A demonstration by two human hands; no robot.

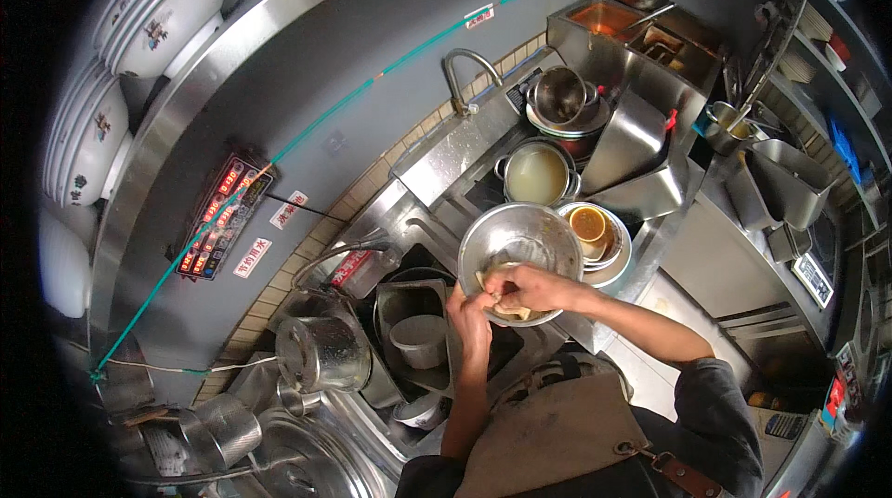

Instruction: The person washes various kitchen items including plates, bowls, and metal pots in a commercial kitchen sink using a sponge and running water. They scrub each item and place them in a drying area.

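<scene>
A wide steel bowl [506, 236] is held over the right side of the sink, with pale food pieces [509, 310] in its lower part. My left hand [470, 310] is closed at the bowl's lower left rim, its thumb reaching inside. My right hand [526, 290] is inside the bowl, fingers bent and pressed onto the pale food beside my left thumb; exactly what they pinch is partly hidden. Just beyond the bowl sit a pot of cloudy liquid [537, 173] and stacked bowls with brown sauce [587, 224].
Left are sink basins with a white tub [417, 335], a steel pot [321, 349] and a faucet [325, 256]. Behind are another faucet [455, 71], steel containers [623, 140] and sauce wells [604, 19]. A side counter [720, 247] runs along the right; stacked white bowls [163, 19] stand upper left.
</scene>
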